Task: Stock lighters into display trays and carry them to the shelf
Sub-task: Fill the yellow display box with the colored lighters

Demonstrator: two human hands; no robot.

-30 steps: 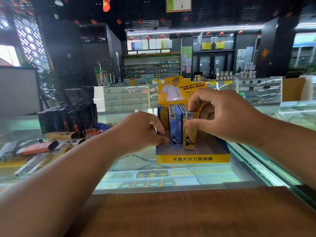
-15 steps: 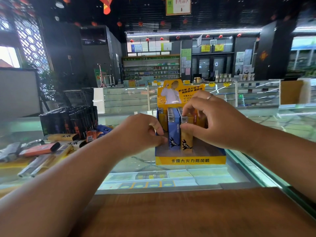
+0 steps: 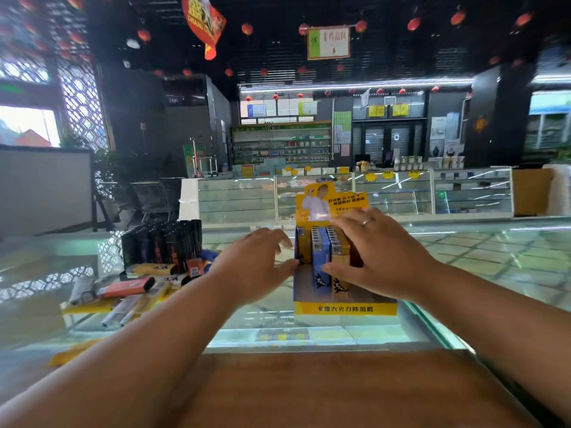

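Right hand [image 3: 383, 257] spread flat over the lighters [image 3: 319, 257], left hand [image 3: 256, 267] loose-fingered beside the display tray [image 3: 346, 308], nothing in either grasp

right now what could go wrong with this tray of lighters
1. The tray is only part full: the upright lighters have bare space in front and may topple if it is lifted.
2. It stands on smooth glass; a push from the right hand might slide it.
3. The left arm passes near loose lighters and could sweep them off.
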